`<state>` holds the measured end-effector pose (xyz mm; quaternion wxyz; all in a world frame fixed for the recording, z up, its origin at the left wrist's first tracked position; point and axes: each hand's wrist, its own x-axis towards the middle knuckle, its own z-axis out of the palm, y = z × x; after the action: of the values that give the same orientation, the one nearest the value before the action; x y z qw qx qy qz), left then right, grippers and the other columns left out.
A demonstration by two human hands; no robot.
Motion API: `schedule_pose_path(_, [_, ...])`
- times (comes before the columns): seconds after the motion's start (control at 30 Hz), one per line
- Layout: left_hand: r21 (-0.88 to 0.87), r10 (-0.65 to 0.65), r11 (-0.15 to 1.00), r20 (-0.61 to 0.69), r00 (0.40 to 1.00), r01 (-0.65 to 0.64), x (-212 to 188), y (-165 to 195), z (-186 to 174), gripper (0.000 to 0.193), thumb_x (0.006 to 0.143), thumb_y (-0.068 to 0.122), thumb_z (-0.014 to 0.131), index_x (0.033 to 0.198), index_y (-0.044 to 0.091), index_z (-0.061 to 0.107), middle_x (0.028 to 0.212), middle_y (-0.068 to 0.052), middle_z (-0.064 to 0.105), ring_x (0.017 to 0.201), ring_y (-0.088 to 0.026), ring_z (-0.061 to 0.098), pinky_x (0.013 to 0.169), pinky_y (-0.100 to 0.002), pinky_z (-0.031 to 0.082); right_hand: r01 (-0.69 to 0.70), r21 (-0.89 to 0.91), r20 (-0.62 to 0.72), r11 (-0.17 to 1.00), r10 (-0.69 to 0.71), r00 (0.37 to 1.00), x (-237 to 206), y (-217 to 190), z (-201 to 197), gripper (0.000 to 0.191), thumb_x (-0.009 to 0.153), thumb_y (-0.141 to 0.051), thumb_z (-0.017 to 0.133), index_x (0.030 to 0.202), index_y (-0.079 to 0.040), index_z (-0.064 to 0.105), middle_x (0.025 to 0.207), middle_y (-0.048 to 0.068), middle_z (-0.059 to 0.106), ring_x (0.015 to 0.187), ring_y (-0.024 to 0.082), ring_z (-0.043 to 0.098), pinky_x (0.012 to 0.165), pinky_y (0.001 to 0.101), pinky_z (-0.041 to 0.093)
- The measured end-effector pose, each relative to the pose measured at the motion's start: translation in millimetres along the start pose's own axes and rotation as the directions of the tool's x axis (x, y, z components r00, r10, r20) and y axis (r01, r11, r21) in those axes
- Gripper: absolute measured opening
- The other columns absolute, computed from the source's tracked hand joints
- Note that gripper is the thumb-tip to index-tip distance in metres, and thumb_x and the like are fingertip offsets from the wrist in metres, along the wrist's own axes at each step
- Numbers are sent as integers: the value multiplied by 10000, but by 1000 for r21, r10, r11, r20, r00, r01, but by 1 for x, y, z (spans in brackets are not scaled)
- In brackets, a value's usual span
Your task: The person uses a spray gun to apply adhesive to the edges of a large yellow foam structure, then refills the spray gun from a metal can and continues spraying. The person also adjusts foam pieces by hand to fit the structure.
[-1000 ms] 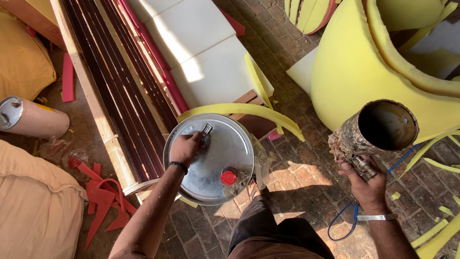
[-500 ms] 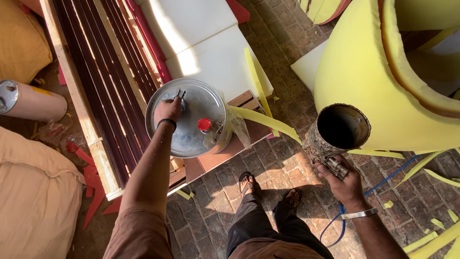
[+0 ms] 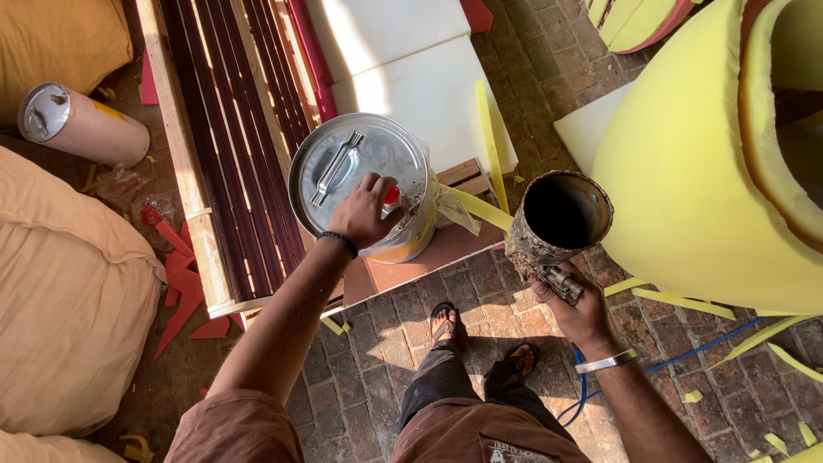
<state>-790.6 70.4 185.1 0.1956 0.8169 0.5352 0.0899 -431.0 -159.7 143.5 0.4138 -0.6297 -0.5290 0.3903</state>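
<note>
I count two metal cans with flat lids: one upright silver tin (image 3: 360, 184) with a handle and a red cap (image 3: 391, 195), and a second can (image 3: 81, 124) lying on its side far left of that tin. One crusted open cup (image 3: 559, 221) sits right of the tin. Two hands are in view, left hand (image 3: 364, 213) and right hand (image 3: 583, 310). Two sandalled feet stand below the tin.

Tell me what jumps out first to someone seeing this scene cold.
The huge roll of yellow foam fills the right side. At centre, the left hand rests on the lid of a silver metal can, by its red cap. The right hand holds a crusted open-topped cup over the brick floor.
</note>
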Motion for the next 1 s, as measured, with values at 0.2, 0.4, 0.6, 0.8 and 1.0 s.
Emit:
schedule_pose_path(0.2, [267,75,954,230,970,-137,22,0,-15,284,1006,267,586,1186,48,575,1139,-145,615,929,-309,686,786,-436,579,149,3,52,989,-149,987,8,-7,21,302,955,-347,702,1138,-106,697,1017,61,774,927,146,747,770,292,633])
schedule_pose_path(0.4, [247,-24,969,151,988,-14,27,1,10,220,984,233,582,1080,37,554,1024,-152,644,795,-297,705,653,-420,594,-58,-51,126,997,64,990,30,-21,52,335,938,-392,677,1168,-148,684,883,52,773,771,151,756,673,278,660])
schedule_pose_path(0.6, [142,-58,987,-99,993,72,9,11,23,195,901,197,620,1014,53,553,980,-173,651,768,-345,701,631,-460,564,111,92,69,990,-117,991,108,-56,107,323,985,-364,671,1215,-137,673,1028,32,772,946,146,747,762,311,641])
schedule_pose_path(0.8, [58,-106,991,-182,978,119,7,17,24,202,886,221,620,1006,68,562,967,-158,664,751,-340,704,613,-465,555,300,175,29,938,-310,950,198,-98,155,438,994,-281,753,1351,-60,628,1116,63,774,1017,160,727,871,335,600])
schedule_pose_path(1.0, [15,-232,972,-30,972,233,8,15,17,224,955,234,562,1077,46,542,1000,-170,664,766,-334,719,615,-458,581,36,187,154,982,-66,986,225,-106,187,531,925,-261,773,1395,-96,587,1028,38,756,892,126,719,719,275,623])
